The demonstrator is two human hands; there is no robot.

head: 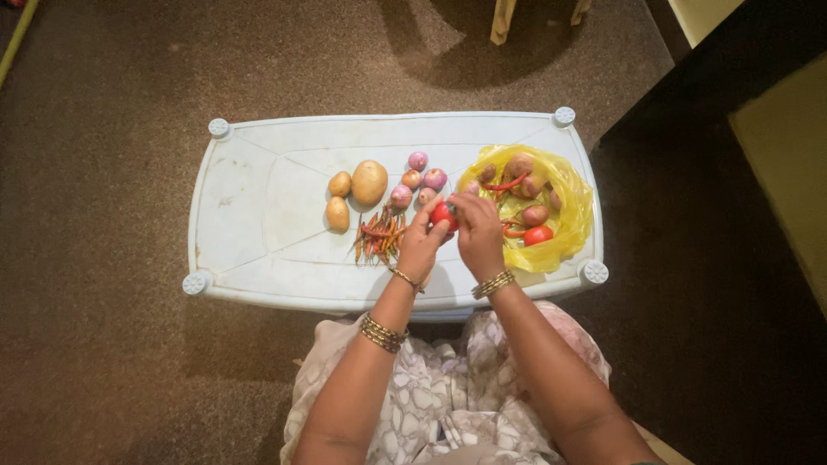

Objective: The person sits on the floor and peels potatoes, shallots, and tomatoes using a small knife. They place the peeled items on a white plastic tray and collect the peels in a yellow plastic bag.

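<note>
A dark brown carpet covers the floor, and on it stands a small pale plastic tabletop [250, 185] with round corner caps. Nearest to the viewer, the left hand [420, 245] and the right hand [476, 232] meet above the front part of the tabletop, and the fingers of both are closed around one red tomato [444, 213]. It seems the step in hand is working on this tomato, perhaps at its top; the next move would need a firm hold and careful fingertips. The tomato looks small, round, smooth and bright red. Just left of the hands lies a heap of chillies [380, 236]; further are potatoes [369, 182], small purple onions [417, 179], and a yellow bag [568, 211] with more vegetables.
</note>
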